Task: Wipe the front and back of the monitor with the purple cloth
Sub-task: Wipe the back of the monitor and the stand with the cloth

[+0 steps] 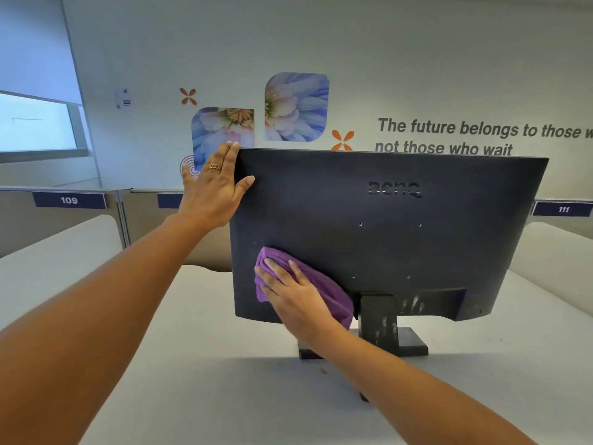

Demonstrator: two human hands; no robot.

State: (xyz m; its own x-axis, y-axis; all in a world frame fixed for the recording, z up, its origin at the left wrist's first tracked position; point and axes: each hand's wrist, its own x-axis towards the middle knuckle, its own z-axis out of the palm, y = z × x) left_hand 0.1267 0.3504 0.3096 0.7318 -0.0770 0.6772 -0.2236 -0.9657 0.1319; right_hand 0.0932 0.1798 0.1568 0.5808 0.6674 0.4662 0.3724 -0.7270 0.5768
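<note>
A black monitor (401,239) stands on its stand with its back panel facing me. My left hand (213,191) rests against the monitor's upper left edge, fingers straight along the edge and thumb spread onto the back panel. My right hand (295,300) presses a bunched purple cloth (327,293) flat against the lower left of the back panel, just left of the stand's neck. The fingers lie straight on top of the cloth. The screen side is hidden from me.
The monitor's stand base (414,343) sits on a white desk (192,364). Low grey partitions with number plates (69,200) run behind the desk. A wall with flower pictures and lettering rises beyond, and a window (35,123) is at the left.
</note>
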